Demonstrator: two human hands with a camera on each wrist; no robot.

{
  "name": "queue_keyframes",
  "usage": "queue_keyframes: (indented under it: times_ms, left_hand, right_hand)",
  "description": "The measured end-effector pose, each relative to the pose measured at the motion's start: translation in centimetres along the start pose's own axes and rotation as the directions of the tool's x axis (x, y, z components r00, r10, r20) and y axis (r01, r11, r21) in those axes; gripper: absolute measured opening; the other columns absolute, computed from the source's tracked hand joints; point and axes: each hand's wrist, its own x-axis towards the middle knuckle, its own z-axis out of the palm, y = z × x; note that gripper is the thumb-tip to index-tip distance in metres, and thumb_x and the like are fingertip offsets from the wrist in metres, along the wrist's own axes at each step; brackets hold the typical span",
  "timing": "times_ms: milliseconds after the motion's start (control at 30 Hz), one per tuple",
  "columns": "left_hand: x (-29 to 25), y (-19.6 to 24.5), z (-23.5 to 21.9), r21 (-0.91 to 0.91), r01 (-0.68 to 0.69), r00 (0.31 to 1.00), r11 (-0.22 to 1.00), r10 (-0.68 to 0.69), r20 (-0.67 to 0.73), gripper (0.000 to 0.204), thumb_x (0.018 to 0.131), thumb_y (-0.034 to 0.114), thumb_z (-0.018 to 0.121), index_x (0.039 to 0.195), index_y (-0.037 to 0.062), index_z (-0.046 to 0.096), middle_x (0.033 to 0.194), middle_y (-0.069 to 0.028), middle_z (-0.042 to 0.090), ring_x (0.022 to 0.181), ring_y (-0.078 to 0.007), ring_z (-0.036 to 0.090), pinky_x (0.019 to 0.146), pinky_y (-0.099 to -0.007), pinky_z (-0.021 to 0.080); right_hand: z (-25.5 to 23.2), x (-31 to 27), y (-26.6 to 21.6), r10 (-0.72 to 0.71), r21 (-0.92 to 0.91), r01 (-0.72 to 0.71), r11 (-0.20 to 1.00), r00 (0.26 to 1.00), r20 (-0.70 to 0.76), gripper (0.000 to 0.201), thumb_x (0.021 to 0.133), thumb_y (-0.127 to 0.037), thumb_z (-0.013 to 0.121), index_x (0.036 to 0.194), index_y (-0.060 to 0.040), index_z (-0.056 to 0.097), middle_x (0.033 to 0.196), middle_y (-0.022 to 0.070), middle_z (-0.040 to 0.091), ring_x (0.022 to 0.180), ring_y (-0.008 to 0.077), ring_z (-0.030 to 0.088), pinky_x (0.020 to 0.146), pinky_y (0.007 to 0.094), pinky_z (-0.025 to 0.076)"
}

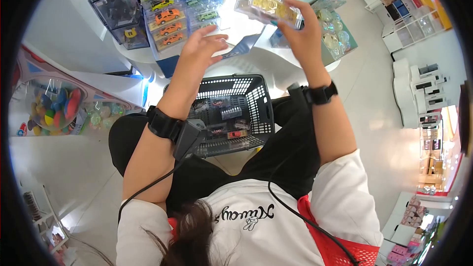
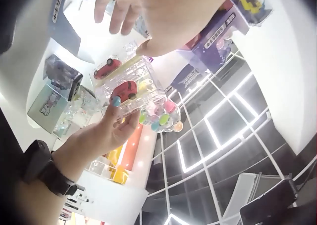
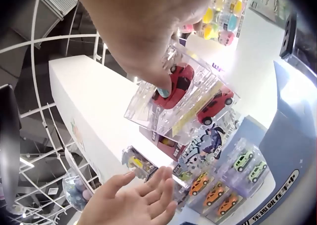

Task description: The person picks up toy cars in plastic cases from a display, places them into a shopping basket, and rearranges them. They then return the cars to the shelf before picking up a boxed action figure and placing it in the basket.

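Note:
My right hand (image 1: 306,37) pinches clear plastic toy-car cases (image 1: 266,6) above the white display counter, thumb on one face. Two red toy cars (image 3: 174,86) show through the clear walls in the right wrist view, with a yellowish strip between them. My left hand (image 1: 201,48) is raised with loosely spread fingers and holds nothing. It hovers beside the blue display box (image 1: 167,61), whose racks carry orange toy cars (image 1: 168,16) and green toy cars (image 1: 208,16). In the right wrist view the left palm (image 3: 131,200) faces up, below the cases.
A dark shopping basket (image 1: 263,103) stands between the knees, with several packaged toy cars (image 1: 236,134) in it. Stacked dark clear-fronted boxes (image 1: 116,7) stand left of the display. A tray of clear balls (image 1: 337,32) sits on the right. A bin of colourful balls (image 1: 56,103) is at far left.

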Motion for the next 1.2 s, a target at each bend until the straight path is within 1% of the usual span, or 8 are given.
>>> queue_keyframes:
  times_ms: [33, 267, 367, 467, 500, 633, 867, 1200]
  left_hand:
    - [-0.2, 0.3, 0.1, 0.036, 0.011, 1.000, 0.999, -0.010, -0.015, 0.048, 0.090, 0.028, 0.058, 0.129, 0.0016, 0.048, 0.118, -0.0132, 0.060, 0.108, -0.0212, 0.058, 0.095, -0.0347, 0.042]
    - [-0.5, -4.6, -2.2, 0.227, -0.028, 0.926, 0.974, -0.060, 0.372, 0.038, 0.091, 0.029, 0.058, 0.120, 0.0050, 0.055, 0.112, -0.0086, 0.063, 0.097, -0.0180, 0.061, 0.088, -0.0334, 0.046]
    - [-0.9, -5.8, -3.2, 0.692, -0.067, 0.825, 0.718, -0.350, 0.443, 0.044, 0.090, 0.032, 0.060, 0.124, 0.0044, 0.053, 0.113, -0.0116, 0.063, 0.100, -0.0234, 0.061, 0.090, -0.0340, 0.047]
    - [-2.1, -6.8, -3.7, 0.821, -0.293, 0.677, 0.490, -0.501, 0.540, 0.051, 0.088, 0.035, 0.062, 0.129, 0.0065, 0.052, 0.116, -0.0141, 0.063, 0.106, -0.0288, 0.060, 0.092, -0.0359, 0.046]
    - [-2.0, -6.6, -3.3, 0.814, -0.304, 0.601, 0.494, -0.564, 0.567, 0.057, 0.087, 0.039, 0.062, 0.134, 0.0094, 0.049, 0.119, -0.0155, 0.062, 0.109, -0.0307, 0.059, 0.092, -0.0374, 0.046]
    - [-3.2, -4.4, -2.7, 0.801, -0.208, 0.574, 0.562, -0.593, 0.565, 0.058, 0.088, 0.043, 0.060, 0.135, 0.0115, 0.049, 0.120, -0.0150, 0.061, 0.105, -0.0292, 0.062, 0.086, -0.0362, 0.048]
    - [-2.8, -4.1, -2.7, 0.765, -0.267, 0.666, 0.586, -0.462, 0.586, 0.061, 0.092, 0.055, 0.047, 0.133, 0.0103, 0.051, 0.110, -0.0171, 0.064, 0.101, -0.0299, 0.063, 0.087, -0.0384, 0.049]
    - [-3.5, -2.5, -2.3, 0.843, -0.142, 0.617, 0.519, -0.620, 0.486, 0.064, 0.091, 0.061, 0.044, 0.128, 0.0100, 0.055, 0.098, -0.0147, 0.068, 0.092, -0.0294, 0.066, 0.082, -0.0395, 0.050]
  right_hand:
    - [0.4, 1.1, 0.5, -0.003, -0.017, 0.004, 1.000, 0.999, 0.034, 0.043, 0.069, -0.003, 0.071, 0.111, -0.0095, 0.062, 0.107, 0.0089, 0.064, 0.102, 0.0278, 0.058, 0.090, 0.0366, 0.045]
    - [5.5, 6.7, 0.7, -0.188, -0.118, 0.248, 0.961, 0.907, 0.378, 0.037, 0.069, -0.011, 0.074, 0.105, -0.0129, 0.064, 0.100, 0.0029, 0.065, 0.100, 0.0249, 0.058, 0.090, 0.0388, 0.042]
    - [9.0, 6.0, -1.0, -0.211, -0.109, 0.290, 0.951, 0.864, 0.458, 0.039, 0.068, -0.016, 0.075, 0.105, -0.0164, 0.065, 0.102, 0.0016, 0.066, 0.102, 0.0231, 0.058, 0.093, 0.0413, 0.038]
    - [13.5, 4.5, -1.3, -0.157, -0.091, 0.247, 0.965, 0.819, 0.552, 0.040, 0.068, -0.018, 0.076, 0.107, -0.0165, 0.064, 0.105, 0.0013, 0.065, 0.103, 0.0238, 0.057, 0.094, 0.0426, 0.038]
    - [14.7, 3.8, -2.1, -0.161, -0.129, 0.269, 0.954, 0.828, 0.537, 0.038, 0.069, -0.018, 0.075, 0.105, -0.0169, 0.064, 0.107, 0.0013, 0.065, 0.104, 0.0242, 0.056, 0.094, 0.0435, 0.038]
    - [19.2, 2.0, -2.7, -0.148, -0.156, 0.277, 0.948, 0.819, 0.554, 0.037, 0.070, -0.019, 0.076, 0.105, -0.0174, 0.065, 0.105, 0.0008, 0.065, 0.105, 0.0237, 0.055, 0.092, 0.0450, 0.040]
    - [23.3, 1.5, -2.6, -0.160, -0.212, 0.338, 0.917, 0.799, 0.580, 0.036, 0.072, -0.019, 0.075, 0.106, -0.0152, 0.066, 0.106, 0.0017, 0.062, 0.105, 0.0257, 0.055, 0.093, 0.0449, 0.041]
    - [24.4, 0.6, -1.6, -0.242, -0.189, 0.349, 0.918, 0.869, 0.431, 0.036, 0.073, -0.018, 0.076, 0.106, -0.0133, 0.064, 0.104, 0.0049, 0.060, 0.104, 0.0274, 0.056, 0.087, 0.0442, 0.041]
